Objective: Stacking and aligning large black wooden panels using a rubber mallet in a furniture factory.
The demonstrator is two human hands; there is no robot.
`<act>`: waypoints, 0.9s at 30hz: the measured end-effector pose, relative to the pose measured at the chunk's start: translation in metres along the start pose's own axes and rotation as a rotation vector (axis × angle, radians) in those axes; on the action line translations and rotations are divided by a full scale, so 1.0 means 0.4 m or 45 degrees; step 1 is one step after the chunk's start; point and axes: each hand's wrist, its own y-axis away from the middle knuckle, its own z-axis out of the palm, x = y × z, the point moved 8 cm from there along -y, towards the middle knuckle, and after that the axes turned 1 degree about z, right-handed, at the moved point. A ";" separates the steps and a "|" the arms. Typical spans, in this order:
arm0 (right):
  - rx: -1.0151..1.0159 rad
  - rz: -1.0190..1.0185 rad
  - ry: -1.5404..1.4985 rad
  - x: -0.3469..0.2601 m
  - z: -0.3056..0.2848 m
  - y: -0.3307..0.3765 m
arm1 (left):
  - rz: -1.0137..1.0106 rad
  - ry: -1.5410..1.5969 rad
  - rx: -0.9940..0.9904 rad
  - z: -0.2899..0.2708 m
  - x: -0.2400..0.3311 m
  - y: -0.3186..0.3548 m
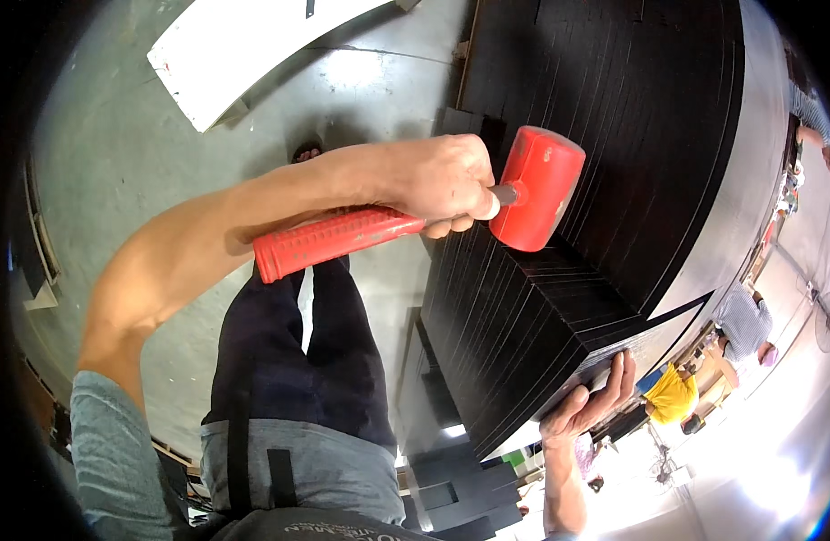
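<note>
A red mallet (543, 185) is in my left hand (446, 185), whose closed fingers wrap round the dark shaft just below the head. Its ribbed red grip (343, 239) points back under my left forearm. The mallet head is over a tight stack of black boards (514, 334), close to a step in their edges; whether it touches them I cannot tell. My right hand (591, 401) lies against the outer end of the stack near its lower corner, thumb apart and fingers stretched out along the pale face.
A large white panel (252, 54) is at the upper left above the grey floor (117, 180). More dark pieces (455, 487) sit below the stack. Along the right, several people work at a distance, one in a yellow shirt (672, 394).
</note>
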 end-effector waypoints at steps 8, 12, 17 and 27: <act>0.062 0.035 0.021 -0.004 -0.003 -0.004 | 0.034 -0.035 0.077 -0.003 -0.009 -0.021; 0.056 0.043 0.016 -0.014 -0.006 -0.013 | 0.014 0.047 0.136 -0.006 -0.022 -0.024; 0.051 0.029 0.023 -0.006 -0.005 -0.007 | -0.017 0.007 0.125 -0.002 -0.040 -0.033; 0.025 0.031 0.027 -0.013 -0.002 -0.014 | -0.031 -0.026 0.172 -0.008 -0.051 -0.047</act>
